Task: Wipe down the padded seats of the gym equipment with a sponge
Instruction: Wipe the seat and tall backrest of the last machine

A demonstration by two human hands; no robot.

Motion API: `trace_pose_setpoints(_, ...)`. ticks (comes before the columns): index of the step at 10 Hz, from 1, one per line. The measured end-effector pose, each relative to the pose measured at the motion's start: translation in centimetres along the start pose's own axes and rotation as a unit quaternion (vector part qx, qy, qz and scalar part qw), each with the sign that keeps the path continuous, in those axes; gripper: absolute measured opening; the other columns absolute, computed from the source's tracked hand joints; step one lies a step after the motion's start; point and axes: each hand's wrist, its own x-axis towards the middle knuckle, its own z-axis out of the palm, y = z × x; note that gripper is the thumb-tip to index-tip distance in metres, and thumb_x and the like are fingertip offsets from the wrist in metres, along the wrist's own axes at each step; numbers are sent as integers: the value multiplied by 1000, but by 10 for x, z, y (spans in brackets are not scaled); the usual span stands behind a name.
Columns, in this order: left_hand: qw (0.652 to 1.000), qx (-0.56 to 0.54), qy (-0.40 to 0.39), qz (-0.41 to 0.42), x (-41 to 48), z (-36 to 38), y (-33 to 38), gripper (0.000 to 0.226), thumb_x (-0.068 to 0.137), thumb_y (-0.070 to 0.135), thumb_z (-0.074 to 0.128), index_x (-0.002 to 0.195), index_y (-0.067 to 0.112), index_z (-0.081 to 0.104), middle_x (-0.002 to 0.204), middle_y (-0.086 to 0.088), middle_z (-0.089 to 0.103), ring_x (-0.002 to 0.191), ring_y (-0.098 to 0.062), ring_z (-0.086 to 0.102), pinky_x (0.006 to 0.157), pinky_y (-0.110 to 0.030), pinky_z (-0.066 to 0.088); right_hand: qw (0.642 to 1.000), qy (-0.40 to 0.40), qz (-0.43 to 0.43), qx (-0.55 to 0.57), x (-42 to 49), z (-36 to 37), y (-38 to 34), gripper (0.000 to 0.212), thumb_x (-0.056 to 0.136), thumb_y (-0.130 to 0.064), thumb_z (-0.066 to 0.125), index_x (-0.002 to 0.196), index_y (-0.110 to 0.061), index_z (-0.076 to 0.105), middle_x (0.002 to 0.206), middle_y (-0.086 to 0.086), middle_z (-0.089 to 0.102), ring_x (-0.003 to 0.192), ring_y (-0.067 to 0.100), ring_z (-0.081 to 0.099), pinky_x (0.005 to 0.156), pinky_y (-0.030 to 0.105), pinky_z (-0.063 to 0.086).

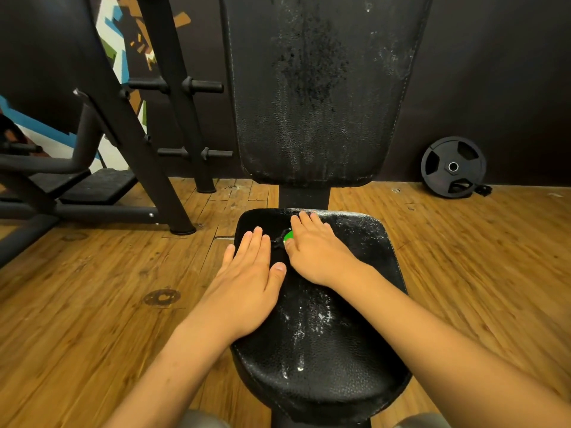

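Observation:
A black padded seat [321,350] fills the lower middle, its surface flecked with white foam. Behind it rises the black padded backrest [315,88], wet and speckled. My right hand [315,251] lies flat on the far part of the seat and presses down on a green sponge [288,236], of which only a small corner shows beside the thumb. My left hand [250,273] rests flat on the seat's left edge, fingers straight and together, holding nothing.
A black machine frame [148,125] with pegs and foot plates stands at the left. A black weight plate [453,167] leans against the dark wall at the right. Wooden floor [108,288] surrounds the seat.

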Motion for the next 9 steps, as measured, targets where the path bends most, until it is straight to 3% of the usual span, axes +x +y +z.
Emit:
trace_pose_setpoints(1,1000,-4,2,5,0,1,-2,65,106,48,13,160,20,-9,167,3,-19,151,-8,-20,120,-31,-14,1000,-24,-11,0,-20,0,-2,60,111,-34,28,162,-9,9,171,9,3,157,26,-1,125,40,2)
trace_pose_setpoints(4,1000,-9,0,3,1,2,-1,65,106,50,9,161,19,-7,167,3,-18,151,-7,-19,119,-29,-15,1000,-5,0,-6,10,-2,-1,59,110,-34,29,161,-6,16,169,12,13,156,29,4,125,45,10)
trace_pose_setpoints(6,1000,-15,6,3,-1,2,-2,64,106,49,10,160,20,-7,167,3,-16,151,-6,-18,120,-30,-14,1000,-13,-10,0,-40,1,-8,63,110,-36,27,163,-9,6,171,8,-1,157,23,-3,126,38,1)
trace_pose_setpoints(9,1000,-24,3,-2,-1,1,0,63,106,48,10,160,19,-6,168,3,-16,151,-7,-18,122,-31,-13,1000,-13,-16,11,-36,-4,-9,61,111,-36,26,163,-11,6,171,6,-2,157,21,-8,125,36,-3)
